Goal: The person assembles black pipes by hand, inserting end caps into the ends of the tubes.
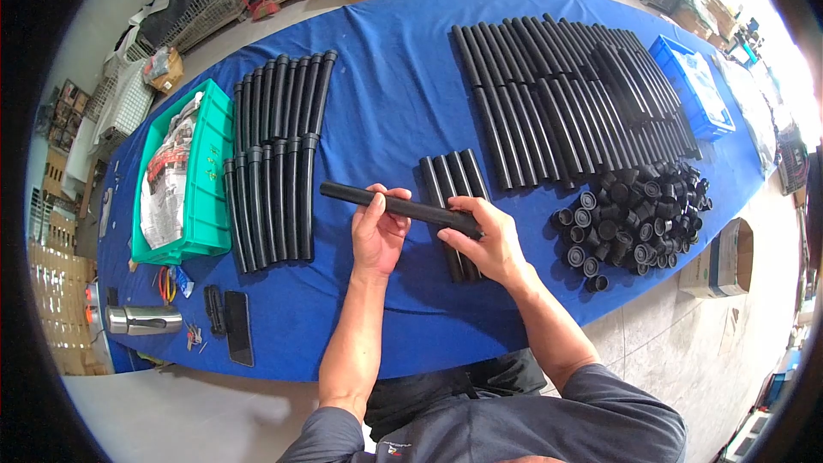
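Observation:
A black tube [411, 207] is held nearly level above the blue cloth, tilting down to the right. My left hand [378, 231] pinches it left of its middle, with the tube's left end sticking out past the fingers. Around the tube's right end, my right hand [491, 238] is closed, covering part of that end. Beneath and behind my right hand, several black tubes [455, 173] lie side by side. To the left are two rows of black tubes with caps [273, 163]. A heap of black caps [630, 219] is at the right.
A large array of black tubes [549, 94] covers the back right, near a blue crate [696, 90]. At the left are a green crate [203, 180] with newspaper, a metal flask [146, 320], a phone [239, 328] and keys [195, 336]. A cardboard box [729, 261] stands beyond the right edge.

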The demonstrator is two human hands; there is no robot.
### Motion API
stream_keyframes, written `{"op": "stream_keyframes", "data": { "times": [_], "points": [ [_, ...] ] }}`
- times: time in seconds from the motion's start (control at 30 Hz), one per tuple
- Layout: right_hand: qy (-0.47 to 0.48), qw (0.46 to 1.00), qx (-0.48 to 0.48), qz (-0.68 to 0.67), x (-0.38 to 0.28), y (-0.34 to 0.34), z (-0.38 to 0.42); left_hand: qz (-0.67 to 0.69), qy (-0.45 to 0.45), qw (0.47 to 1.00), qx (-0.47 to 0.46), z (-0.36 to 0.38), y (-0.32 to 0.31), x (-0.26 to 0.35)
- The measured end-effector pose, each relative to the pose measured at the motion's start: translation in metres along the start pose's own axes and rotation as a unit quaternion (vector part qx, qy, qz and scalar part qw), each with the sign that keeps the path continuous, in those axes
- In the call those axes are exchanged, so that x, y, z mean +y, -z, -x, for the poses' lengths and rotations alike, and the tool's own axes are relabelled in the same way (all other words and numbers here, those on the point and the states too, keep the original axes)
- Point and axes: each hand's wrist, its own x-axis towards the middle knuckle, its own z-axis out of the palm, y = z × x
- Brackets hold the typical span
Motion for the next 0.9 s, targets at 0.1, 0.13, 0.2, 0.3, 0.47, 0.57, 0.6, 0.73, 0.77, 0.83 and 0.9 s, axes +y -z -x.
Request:
{"op": "stream_keyframes", "data": {
  "times": [0.1, 0.13, 0.2, 0.3, 0.47, 0.57, 0.6, 0.73, 0.77, 0.83, 0.9],
  "points": [
    [-0.016, 0.997, -0.045, 0.053, 0.002, 0.003, 0.001, 0.006, 0.001, 1.0, 0.003, 0.0, -0.001, 0.001],
    [0.027, 0.998, -0.01, 0.052, 0.006, 0.001, 0.001, 0.006, 0.007, 1.0, 0.004, 0.0, -0.001, 0.0],
    [0.114, 0.991, 0.057, 0.047, 0.012, -0.006, -0.001, 0.005, 0.015, 1.0, 0.007, 0.0, -0.001, -0.001],
    [0.071, 0.997, 0.032, 0.029, 0.004, -0.002, -0.002, 0.003, 0.004, 1.0, 0.013, 0.001, -0.002, 0.0],
    [-0.067, 0.997, -0.026, 0.005, -0.002, 0.004, 0.001, 0.011, 0.012, 1.0, 0.01, 0.002, -0.003, 0.001],
    [0.069, 0.996, 0.053, 0.02, 0.011, -0.002, -0.002, 0.011, 0.011, 1.0, 0.004, 0.002, -0.005, -0.001],
    [0.118, 0.99, 0.081, 0.02, 0.011, -0.004, -0.004, 0.01, 0.008, 1.0, -0.001, 0.002, -0.005, -0.001],
    [-0.021, 0.998, 0.041, -0.053, 0.004, -0.004, 0.001, 0.0, 0.007, 1.0, -0.005, 0.002, -0.002, -0.001],
    [-0.045, 0.998, 0.017, -0.035, 0.006, -0.001, 0.003, -0.005, 0.01, 1.0, -0.007, 0.002, -0.001, -0.001],
    [-0.03, 1.0, 0.008, -0.003, 0.008, 0.001, 0.002, -0.01, 0.014, 1.0, -0.008, 0.001, -0.001, -0.001],
    [0.048, 0.998, 0.037, 0.024, 0.01, 0.001, 0.0, -0.01, 0.016, 1.0, -0.007, 0.001, -0.002, -0.002]
  ]
}}
